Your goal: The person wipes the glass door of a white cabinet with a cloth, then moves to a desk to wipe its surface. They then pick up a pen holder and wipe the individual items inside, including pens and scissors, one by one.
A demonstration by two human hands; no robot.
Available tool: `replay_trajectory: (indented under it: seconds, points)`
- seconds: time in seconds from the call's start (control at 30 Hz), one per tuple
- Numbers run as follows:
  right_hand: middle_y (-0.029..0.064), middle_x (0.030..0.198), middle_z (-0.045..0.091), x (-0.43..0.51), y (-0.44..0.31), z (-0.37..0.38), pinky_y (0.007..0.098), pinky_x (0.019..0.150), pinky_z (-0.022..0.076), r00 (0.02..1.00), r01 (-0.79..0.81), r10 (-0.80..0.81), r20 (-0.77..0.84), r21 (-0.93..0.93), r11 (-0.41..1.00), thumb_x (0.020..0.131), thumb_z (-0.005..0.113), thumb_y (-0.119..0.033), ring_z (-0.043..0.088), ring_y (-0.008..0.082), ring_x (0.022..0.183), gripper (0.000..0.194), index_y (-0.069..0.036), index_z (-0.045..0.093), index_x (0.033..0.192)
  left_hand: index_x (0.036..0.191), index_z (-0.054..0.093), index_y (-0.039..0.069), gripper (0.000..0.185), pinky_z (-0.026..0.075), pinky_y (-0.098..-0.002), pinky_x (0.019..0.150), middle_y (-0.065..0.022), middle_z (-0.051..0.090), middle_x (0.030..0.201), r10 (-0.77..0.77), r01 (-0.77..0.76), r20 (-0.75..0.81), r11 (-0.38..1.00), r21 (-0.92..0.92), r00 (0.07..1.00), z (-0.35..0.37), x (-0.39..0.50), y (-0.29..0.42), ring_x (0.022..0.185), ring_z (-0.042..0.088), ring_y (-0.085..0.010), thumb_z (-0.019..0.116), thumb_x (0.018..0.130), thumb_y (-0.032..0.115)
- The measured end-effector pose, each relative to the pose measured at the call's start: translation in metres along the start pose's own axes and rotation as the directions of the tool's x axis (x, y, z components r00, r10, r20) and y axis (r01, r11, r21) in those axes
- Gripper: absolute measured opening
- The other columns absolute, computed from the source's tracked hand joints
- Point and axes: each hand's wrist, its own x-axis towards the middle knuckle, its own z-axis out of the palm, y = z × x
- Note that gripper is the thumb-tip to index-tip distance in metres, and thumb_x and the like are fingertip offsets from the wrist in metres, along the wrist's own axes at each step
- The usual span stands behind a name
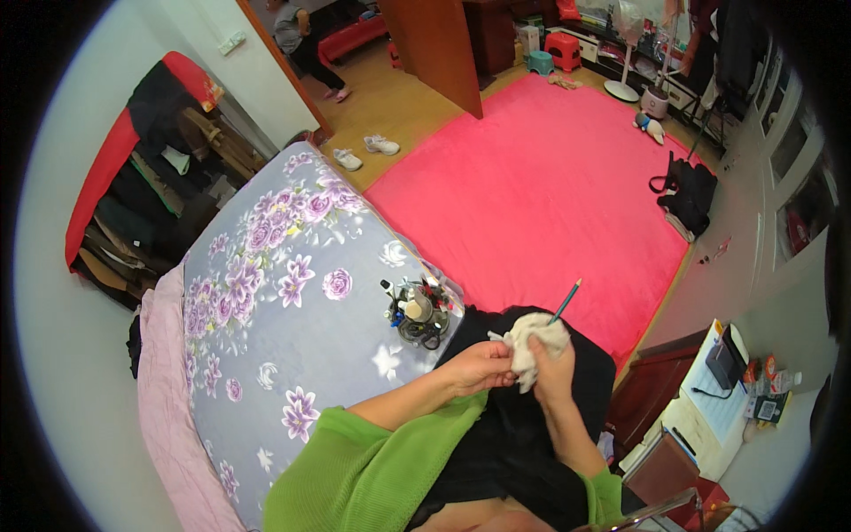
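Note:
Above my lap, my right hand grips a cream cloth, its thumb pressed on the fabric. A dark green pencil sticks up out of the cloth, its tip pointing away from me; its lower part is hidden in the folds. My left hand pinches the cloth's near left edge between thumb and fingers. To the left, a desk organizer full of pens, markers and scissors stands on the corner of the flowered bedspread.
A pink-red rug covers the floor ahead. At the right is a small desk with papers, a notebook and a bottle. A black bag lies by the cabinets. White sneakers sit near the doorway, and a person is beyond it.

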Motion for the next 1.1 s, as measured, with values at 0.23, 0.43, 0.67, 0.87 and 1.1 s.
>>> replay_trajectory:
  seconds: [0.23,0.43,0.67,0.87,1.1]
  points:
    - [0.0099,0.1,0.067,0.017,-0.02,-0.014,0.0314,0.078,0.0545,0.994,0.002,0.004,-0.108,0.054,0.999,0.088,0.067,-0.004,0.067,0.0181,0.087,0.024,0.001,0.058,0.11,0.094,0.061,0.005,0.011,0.044,-0.0209,0.068,0.0026,0.059,0.086,0.142,-0.121,-0.008,0.871,0.477,0.99,-0.006,-0.008,0.004,0.077,0.053,-0.0059,0.067,0.091,0.014]
    - [0.0097,0.101,0.067,0.022,-0.02,-0.011,0.0301,0.078,0.0544,0.994,0.05,-0.039,-0.101,0.108,0.993,0.09,0.067,-0.005,0.066,0.0178,0.088,0.023,0.0,0.058,0.11,0.095,0.06,0.005,0.011,0.045,-0.0221,0.073,0.002,0.06,0.087,0.147,-0.114,-0.017,0.828,0.55,0.989,-0.003,-0.011,0.005,0.081,0.055,-0.006,0.067,0.091,0.012]
    - [0.0092,0.108,0.064,-0.002,0.019,-0.014,0.0304,0.085,0.052,0.986,-0.124,0.133,-0.098,0.086,0.988,0.089,0.066,-0.004,0.064,0.018,0.095,0.03,0.001,0.055,0.117,0.097,0.061,0.006,0.01,0.047,-0.0249,0.065,0.0015,0.061,0.083,0.223,-0.152,-0.064,0.819,0.553,0.973,-0.004,-0.012,-0.001,0.074,0.056,-0.0069,0.066,0.089,0.011]
    - [0.0114,0.106,0.067,0.031,-0.018,-0.061,0.0325,0.079,0.0561,0.948,0.018,0.053,-0.313,0.22,0.975,0.095,0.062,-0.014,0.067,0.0199,0.093,0.024,0.0,0.059,0.114,0.093,0.068,0.003,0.008,0.047,-0.0274,0.065,-0.0061,0.063,0.082,0.629,-0.085,-0.141,0.316,0.945,0.765,-0.019,-0.058,0.043,0.073,0.06,-0.0131,0.066,0.088,0.008]
    - [0.0119,0.109,0.066,0.017,-0.004,-0.073,0.0339,0.083,0.0552,0.938,-0.082,0.174,-0.301,0.295,0.952,0.095,0.062,-0.015,0.067,0.021,0.097,0.026,0.0,0.058,0.116,0.09,0.069,0.001,0.012,0.047,-0.0398,0.07,-0.0132,0.058,0.081,0.832,0.334,0.03,-0.255,0.907,0.554,-0.033,-0.105,0.109,0.079,0.057,-0.0321,0.063,0.08,0.0]
